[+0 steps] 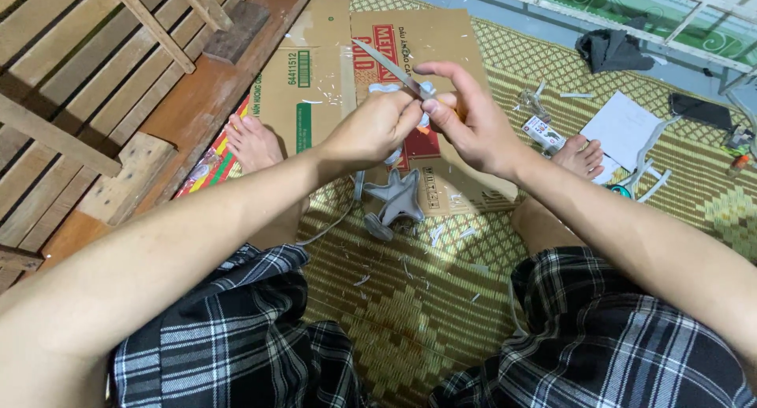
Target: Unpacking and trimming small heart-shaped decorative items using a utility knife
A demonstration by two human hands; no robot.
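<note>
Grey blade [388, 66] gripped by right hand [471, 124]; left hand [371, 130] pinches a small pale piece, mostly hidden.

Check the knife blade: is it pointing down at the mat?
No, the knife blade held in the right hand angles up and away over the flattened cardboard.

Right hand [473, 124] grips knife [392, 67]; left hand [371, 128] pinches small pale part [426, 89] above flattened cardboard [315, 77].

Knife and small white piece, held up

Grey knife blade [392, 67] slants up-left, pressed against a small whitish plastic piece [426, 100], mostly hidden between the fingers.
</note>
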